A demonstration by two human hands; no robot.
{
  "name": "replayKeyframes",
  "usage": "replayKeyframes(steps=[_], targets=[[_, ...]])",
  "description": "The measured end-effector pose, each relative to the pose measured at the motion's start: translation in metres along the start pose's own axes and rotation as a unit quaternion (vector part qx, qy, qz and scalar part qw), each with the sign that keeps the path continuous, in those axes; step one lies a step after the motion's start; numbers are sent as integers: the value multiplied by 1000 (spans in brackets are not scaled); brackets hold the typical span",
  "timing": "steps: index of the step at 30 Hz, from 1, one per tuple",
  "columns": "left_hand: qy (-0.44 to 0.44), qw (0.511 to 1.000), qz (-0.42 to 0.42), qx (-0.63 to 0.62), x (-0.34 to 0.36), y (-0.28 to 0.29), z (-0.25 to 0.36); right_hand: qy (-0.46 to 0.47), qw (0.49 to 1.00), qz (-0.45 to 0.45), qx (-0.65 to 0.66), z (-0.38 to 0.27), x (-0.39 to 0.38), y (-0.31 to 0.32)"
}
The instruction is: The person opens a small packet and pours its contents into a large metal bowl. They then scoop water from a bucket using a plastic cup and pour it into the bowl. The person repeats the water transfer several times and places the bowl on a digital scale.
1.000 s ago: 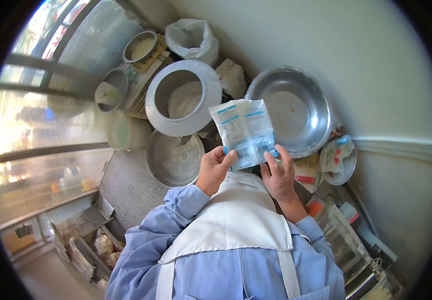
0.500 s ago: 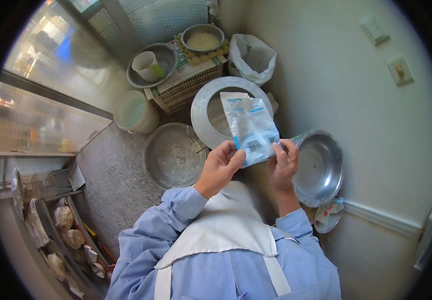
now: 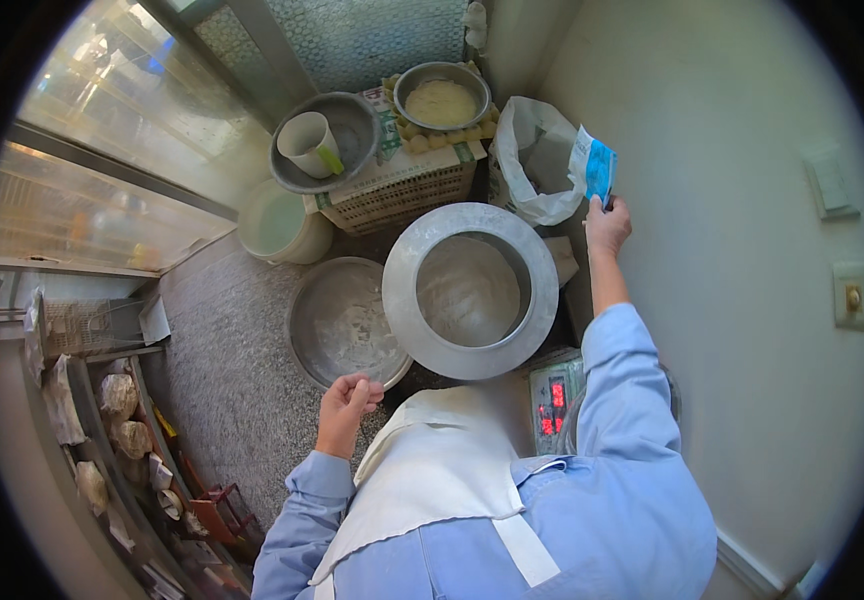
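My right hand (image 3: 608,226) is stretched out to the right and grips a white-and-blue packet (image 3: 600,166) beside a white plastic-lined bag (image 3: 512,155). My left hand (image 3: 347,415) has its fingers drawn together at the lower rim of a shallow metal basin (image 3: 337,330); whether they hold something small I cannot make out. Between and above my hands stands a wide-rimmed metal pot (image 3: 403,290) with pale powder inside. A scale (image 3: 555,400) with red lit digits shows below the pot, partly hidden by my right sleeve.
A crate (image 3: 392,190) bears a bowl of pale dough (image 3: 437,100) on an egg tray and a basin (image 3: 357,120) with a white jug (image 3: 307,145). A bucket (image 3: 282,222) stands left, shelves (image 3: 122,440) lie lower left, and a wall (image 3: 732,330) is at the right.
My right hand has moved up and right, carrying the packet to the bag. My left hand has released the packet and moved down and left. My view has shifted.
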State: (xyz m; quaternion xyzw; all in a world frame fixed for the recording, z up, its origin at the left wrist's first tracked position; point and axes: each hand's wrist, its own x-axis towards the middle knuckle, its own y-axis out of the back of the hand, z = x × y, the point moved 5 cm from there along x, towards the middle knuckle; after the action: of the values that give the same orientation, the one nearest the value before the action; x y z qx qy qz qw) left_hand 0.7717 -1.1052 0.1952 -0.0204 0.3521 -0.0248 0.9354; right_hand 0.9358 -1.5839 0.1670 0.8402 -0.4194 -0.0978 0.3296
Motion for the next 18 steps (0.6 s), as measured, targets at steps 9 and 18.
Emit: replayKeyframes(steps=[9,18], targets=[[34,999,-12,-21,5,-11,-19,103,990,-47,-86,15,-35,-51],[-6,996,-73,-49,8,15,-14,32,982,-184,31,5,-105,0]])
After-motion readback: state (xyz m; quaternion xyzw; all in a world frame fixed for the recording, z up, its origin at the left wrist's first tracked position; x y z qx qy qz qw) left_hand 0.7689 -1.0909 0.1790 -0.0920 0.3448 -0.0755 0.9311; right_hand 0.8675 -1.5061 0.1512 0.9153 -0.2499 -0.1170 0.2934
